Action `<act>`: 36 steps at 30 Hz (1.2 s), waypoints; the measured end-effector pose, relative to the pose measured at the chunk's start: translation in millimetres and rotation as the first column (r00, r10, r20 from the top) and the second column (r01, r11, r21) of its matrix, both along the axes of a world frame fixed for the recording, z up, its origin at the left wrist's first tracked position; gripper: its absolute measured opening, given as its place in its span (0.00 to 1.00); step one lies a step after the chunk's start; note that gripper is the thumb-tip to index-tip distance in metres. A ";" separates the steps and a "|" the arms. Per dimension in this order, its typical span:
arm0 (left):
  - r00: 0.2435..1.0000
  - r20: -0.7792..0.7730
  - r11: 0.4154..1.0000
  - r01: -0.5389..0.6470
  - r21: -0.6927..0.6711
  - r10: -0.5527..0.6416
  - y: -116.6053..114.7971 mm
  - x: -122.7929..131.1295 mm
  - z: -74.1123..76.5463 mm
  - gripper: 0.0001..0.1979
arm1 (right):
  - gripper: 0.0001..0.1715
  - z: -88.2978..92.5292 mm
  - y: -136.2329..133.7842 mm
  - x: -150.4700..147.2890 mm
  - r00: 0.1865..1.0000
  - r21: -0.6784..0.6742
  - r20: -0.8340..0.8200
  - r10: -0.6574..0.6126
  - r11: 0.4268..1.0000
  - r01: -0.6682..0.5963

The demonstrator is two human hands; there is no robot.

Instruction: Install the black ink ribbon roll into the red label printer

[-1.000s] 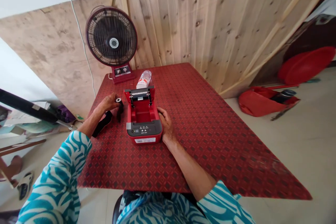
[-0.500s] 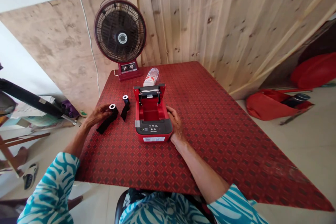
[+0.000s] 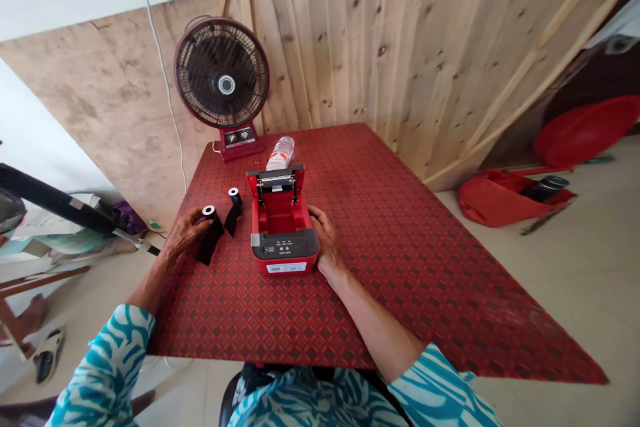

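Note:
My left hand (image 3: pixel 185 233) grips a black ribbon roll with a white core (image 3: pixel 210 230), its dark strip hanging down onto the table. Just beyond stands a second black roll (image 3: pixel 234 203), its strip trailing toward the first. My right hand (image 3: pixel 325 233) rests with curled fingers on the right side of a red thermal printer (image 3: pixel 283 227). The printer's lid stands open, showing an empty red compartment, and its dark grey front panel faces me. The printer sits between my hands.
The printer stands on a red patterned table (image 3: pixel 400 267). Behind it lies a plastic water bottle (image 3: pixel 280 153), and a maroon desk fan (image 3: pixel 223 80) stands at the far corner. A black pole (image 3: pixel 50 197) crosses the left side. A red bag (image 3: pixel 510 200) lies on the floor at right.
My left hand has moved right and turned its roll upright, with the strip now hanging toward me. The view has shifted slightly. My right hand stays on the printer.

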State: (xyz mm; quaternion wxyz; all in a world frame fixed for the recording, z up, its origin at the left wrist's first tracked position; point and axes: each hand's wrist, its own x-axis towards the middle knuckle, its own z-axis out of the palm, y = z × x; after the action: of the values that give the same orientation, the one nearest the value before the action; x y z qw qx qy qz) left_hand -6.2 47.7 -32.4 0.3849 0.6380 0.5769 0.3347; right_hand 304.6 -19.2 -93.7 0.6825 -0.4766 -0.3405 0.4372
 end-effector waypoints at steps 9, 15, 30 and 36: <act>0.976 -0.040 0.976 0.214 0.026 -0.213 -56.4 59.3 70.5 0.23 | 0.20 -1.5 1.2 -0.2 0.999 0.033 0.051 0.004 0.999 -0.006; 0.767 -0.497 0.834 0.533 0.143 -0.406 -41.3 130.9 86.1 0.20 | 0.18 0.8 0.8 -1.2 0.995 0.060 0.098 0.013 0.998 -0.019; 0.372 -0.810 0.790 0.589 -0.170 -0.453 -5.8 183.9 74.8 0.10 | 0.18 3.2 1.1 -1.0 0.993 0.109 0.116 -0.012 0.994 -0.001; 0.667 -0.585 0.809 0.587 0.031 -0.462 -30.9 148.6 91.0 0.16 | 0.18 1.3 1.3 0.4 0.993 0.113 0.116 -0.008 0.994 -0.006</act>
State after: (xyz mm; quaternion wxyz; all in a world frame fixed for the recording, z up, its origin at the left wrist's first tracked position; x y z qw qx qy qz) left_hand 142.3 16.8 58.5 0.2102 0.8835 0.4125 0.0712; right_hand 304.9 -17.9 -92.4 0.6876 -0.4621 -0.4035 0.3884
